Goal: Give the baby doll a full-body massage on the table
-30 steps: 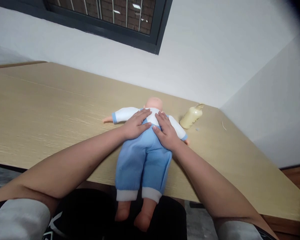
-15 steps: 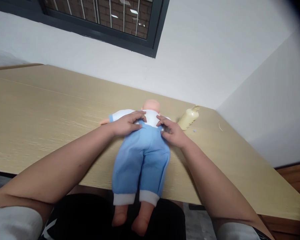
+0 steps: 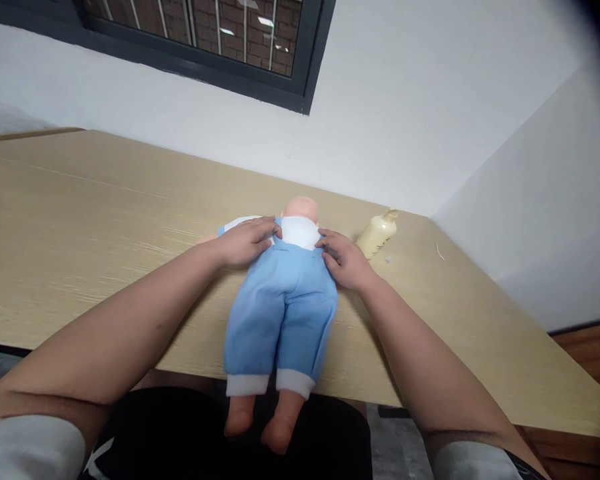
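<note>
A baby doll [image 3: 293, 280] in blue overalls and a white top lies lengthwise in front of me, its head towards the wall and no face showing. Its bare feet hang past the table's near edge. My left hand [image 3: 247, 241] grips the doll's upper body on the left side, fingers curled over the white top and strap. On the opposite side my right hand [image 3: 347, 259] holds it with bent fingers near the overalls' waist. The doll's left-side arm sticks out beyond my left hand; its other arm is mostly hidden behind my right hand.
On the wooden table [image 3: 105, 220], a cream-coloured baby bottle [image 3: 377, 235] lies tilted just beyond my right hand. A tiny blue scrap [image 3: 388, 259] and a thin pale strip [image 3: 440, 251] are to the right. A white wall with a dark-framed window [image 3: 300, 87] borders the far edge.
The doll has shifted slightly away from me, its feet now farther up. My left hand has slid outward to the doll's side, showing more of the white top; the right hand stays at its side.
</note>
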Demonstrator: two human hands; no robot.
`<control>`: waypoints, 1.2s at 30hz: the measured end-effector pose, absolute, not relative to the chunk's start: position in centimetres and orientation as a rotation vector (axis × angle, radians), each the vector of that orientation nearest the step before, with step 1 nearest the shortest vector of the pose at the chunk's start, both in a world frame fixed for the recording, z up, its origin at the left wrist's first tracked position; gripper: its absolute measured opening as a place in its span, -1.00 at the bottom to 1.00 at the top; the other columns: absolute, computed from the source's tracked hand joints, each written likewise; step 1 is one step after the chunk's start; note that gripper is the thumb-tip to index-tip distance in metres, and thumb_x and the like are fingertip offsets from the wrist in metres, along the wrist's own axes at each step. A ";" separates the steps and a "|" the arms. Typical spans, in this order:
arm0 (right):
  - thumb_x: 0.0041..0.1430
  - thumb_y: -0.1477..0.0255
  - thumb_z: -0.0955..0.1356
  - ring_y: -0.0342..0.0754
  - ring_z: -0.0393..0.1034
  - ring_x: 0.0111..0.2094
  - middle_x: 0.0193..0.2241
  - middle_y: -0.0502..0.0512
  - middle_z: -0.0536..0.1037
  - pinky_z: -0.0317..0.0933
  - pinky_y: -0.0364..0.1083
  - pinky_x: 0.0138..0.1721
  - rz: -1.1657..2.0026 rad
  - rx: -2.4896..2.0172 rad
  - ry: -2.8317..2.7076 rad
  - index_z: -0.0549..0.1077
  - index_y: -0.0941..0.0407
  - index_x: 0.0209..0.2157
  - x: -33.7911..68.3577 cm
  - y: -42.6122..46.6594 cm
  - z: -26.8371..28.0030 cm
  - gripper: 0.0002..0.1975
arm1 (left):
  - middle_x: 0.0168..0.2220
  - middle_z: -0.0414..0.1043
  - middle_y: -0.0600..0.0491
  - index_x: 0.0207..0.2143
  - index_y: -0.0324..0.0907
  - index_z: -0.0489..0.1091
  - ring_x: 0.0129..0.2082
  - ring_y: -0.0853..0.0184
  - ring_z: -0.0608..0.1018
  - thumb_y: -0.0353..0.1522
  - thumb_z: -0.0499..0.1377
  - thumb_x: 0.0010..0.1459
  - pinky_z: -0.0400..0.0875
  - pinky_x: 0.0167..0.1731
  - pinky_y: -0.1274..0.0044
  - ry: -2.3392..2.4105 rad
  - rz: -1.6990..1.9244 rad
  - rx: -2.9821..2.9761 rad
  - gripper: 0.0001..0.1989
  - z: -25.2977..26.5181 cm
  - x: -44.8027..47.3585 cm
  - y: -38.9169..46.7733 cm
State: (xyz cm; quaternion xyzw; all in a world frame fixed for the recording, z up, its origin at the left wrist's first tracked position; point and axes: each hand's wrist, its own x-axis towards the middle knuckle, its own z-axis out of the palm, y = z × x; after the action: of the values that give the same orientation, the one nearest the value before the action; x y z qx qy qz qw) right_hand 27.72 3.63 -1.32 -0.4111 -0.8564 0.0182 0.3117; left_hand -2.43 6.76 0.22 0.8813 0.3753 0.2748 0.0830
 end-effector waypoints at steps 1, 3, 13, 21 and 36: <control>0.17 0.51 0.27 0.11 0.30 0.23 0.20 0.16 0.43 0.20 0.23 0.24 0.020 -1.116 -2.247 0.48 0.03 -0.03 27.7 3.7 -1.5 -0.66 | 0.02 0.51 0.06 -0.02 -0.02 0.45 0.02 0.18 0.50 -0.29 0.04 0.22 0.35 0.06 0.35 1.093 0.757 2.653 -0.68 0.2 -2.6 6.9; 0.22 0.48 0.27 0.11 0.34 0.20 0.17 0.13 0.45 0.24 0.22 0.21 -0.033 -1.151 -2.215 0.50 0.02 -0.04 27.6 3.9 -1.8 -0.69 | 0.07 0.49 0.05 0.05 -0.03 0.40 0.03 0.17 0.50 -0.30 0.02 0.24 0.35 0.05 0.35 1.124 0.698 2.659 -0.64 0.2 -2.7 7.0; 0.30 0.46 0.22 0.07 0.41 0.12 0.07 0.12 0.53 0.36 0.14 0.12 -0.185 -1.196 -2.088 0.50 0.02 0.03 27.1 4.5 -2.7 -0.65 | 0.16 0.46 -0.02 0.18 -0.06 0.38 0.09 0.06 0.51 -0.26 -0.04 0.35 0.38 0.01 0.28 1.447 0.788 2.712 -0.58 -0.6 -1.3 7.1; 0.28 0.38 0.28 0.11 0.45 0.08 0.12 0.09 0.50 0.41 0.16 0.06 -0.219 -1.248 -2.076 0.54 -0.07 0.04 27.1 4.4 -2.6 -0.65 | 0.21 0.40 0.04 0.19 0.02 0.39 0.13 0.14 0.49 -0.20 -0.01 0.36 0.38 0.01 0.36 1.384 0.874 2.761 -0.58 -0.4 -1.5 6.8; 0.26 0.45 0.28 0.06 0.50 -0.03 -0.09 0.06 0.62 0.38 0.10 0.05 -0.090 -1.335 -1.939 0.60 -0.03 -0.08 26.3 4.5 -1.6 -0.69 | -0.21 0.59 -0.02 -0.21 -0.07 0.50 -0.17 0.11 0.58 -0.27 -0.04 0.30 0.29 -0.32 0.40 1.686 0.868 2.580 -0.69 0.1 -0.6 6.8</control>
State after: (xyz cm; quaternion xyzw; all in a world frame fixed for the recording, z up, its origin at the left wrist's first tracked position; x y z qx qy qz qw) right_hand 26.34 4.48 -1.63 -0.5234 -0.7604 -0.0355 0.3827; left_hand -0.64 6.80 0.08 0.8055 0.5262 0.2708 -0.0302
